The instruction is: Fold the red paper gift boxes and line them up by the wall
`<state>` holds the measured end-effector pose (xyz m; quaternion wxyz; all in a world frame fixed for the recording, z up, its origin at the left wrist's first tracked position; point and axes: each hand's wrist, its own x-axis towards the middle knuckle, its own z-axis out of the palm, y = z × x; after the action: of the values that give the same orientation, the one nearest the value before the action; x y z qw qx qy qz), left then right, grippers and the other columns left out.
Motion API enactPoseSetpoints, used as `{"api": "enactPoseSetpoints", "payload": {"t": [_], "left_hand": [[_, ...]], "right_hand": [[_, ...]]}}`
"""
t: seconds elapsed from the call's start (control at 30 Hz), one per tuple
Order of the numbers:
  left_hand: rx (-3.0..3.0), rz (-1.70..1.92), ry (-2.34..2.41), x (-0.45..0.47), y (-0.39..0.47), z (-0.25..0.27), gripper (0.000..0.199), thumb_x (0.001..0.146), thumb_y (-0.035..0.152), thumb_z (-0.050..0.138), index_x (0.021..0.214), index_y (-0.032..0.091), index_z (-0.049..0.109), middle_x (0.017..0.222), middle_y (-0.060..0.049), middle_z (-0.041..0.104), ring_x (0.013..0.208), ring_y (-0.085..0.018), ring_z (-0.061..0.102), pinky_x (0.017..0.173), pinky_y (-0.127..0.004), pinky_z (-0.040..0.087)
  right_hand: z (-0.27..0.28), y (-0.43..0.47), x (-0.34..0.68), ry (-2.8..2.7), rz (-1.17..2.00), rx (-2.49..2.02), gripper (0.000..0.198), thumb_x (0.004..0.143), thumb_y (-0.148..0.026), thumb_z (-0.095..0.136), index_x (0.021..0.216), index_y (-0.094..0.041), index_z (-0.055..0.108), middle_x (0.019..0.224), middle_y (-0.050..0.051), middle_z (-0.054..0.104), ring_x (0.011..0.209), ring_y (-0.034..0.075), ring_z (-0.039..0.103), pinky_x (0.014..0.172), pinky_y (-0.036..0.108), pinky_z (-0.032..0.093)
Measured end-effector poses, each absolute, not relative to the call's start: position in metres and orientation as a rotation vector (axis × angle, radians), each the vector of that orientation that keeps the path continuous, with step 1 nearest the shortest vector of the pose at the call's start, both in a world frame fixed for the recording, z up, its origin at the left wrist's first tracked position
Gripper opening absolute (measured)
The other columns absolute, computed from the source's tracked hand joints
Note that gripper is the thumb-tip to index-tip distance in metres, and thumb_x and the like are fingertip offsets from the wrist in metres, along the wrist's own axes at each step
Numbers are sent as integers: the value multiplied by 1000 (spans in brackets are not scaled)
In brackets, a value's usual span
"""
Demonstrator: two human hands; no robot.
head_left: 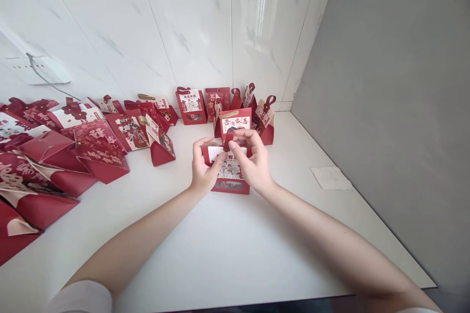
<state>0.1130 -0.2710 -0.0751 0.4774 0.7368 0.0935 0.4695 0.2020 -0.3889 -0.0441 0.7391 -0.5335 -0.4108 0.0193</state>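
Note:
A red and white gift box [230, 186] stands upright on the white table, with a printed couple on its front and a dark window low down. My left hand [205, 164] is closed round its upper left edge, thumb on the front. At the top, my right hand [253, 159] pinches the dark red ribbon [229, 139] between thumb and fingers, the other fingers curling behind the box. Just behind it stands another red gift box [237, 120] with a gold ribbon.
Several red gift boxes [191, 107] line the tiled wall [191, 24]. Many more boxes [99, 149] crowd the left side. A white paper square [330, 178] lies on the table [227, 254] at the right, beside a grey panel [396, 107]. A wall socket [40, 69] with a cable is at left.

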Motion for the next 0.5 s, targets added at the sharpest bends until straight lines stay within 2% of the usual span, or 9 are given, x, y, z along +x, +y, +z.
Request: {"api": "enactPoseSetpoints", "payload": {"t": [0.07,0.13,0.27,0.37,0.5], "left_hand": [[1715,1049,292,116,-265,-96,50,84,47,65,125,23,47,114,-8,65,96,-19,67,84,-32,55],[1663,932,356,119,-255,-110,50,86,53,59,123,21,51,118,-10,65,104,-24,66,89,-35,54],[1494,739,348,126,-237,-115,58,88,60,51,126,16,55,125,-13,65,114,-31,63,97,-41,51],[1397,625,249,128,-232,-112,60,90,56,50,134,16,51,131,-13,62,118,-32,60,99,-44,50],[1397,606,214,130,-233,-114,58,90,53,51,136,17,51,133,-12,61,124,-32,57,104,-47,47]], "right_hand": [[-65,-383,205,-853,50,-1205,37,93,-42,56,125,-25,50,119,6,64,110,20,61,99,37,48],[-86,-378,212,-829,181,-1294,45,93,-48,53,131,-24,48,131,8,60,122,23,56,107,39,44],[-111,-375,234,-862,592,-1297,63,89,-55,57,142,-27,39,136,5,59,126,25,56,108,41,45],[-113,-377,253,-950,735,-1196,64,87,-51,61,143,-28,39,143,3,54,128,24,54,111,41,42],[-111,-378,267,-1036,800,-1107,59,84,-46,66,136,-26,49,142,3,55,128,26,54,112,44,41]]}}
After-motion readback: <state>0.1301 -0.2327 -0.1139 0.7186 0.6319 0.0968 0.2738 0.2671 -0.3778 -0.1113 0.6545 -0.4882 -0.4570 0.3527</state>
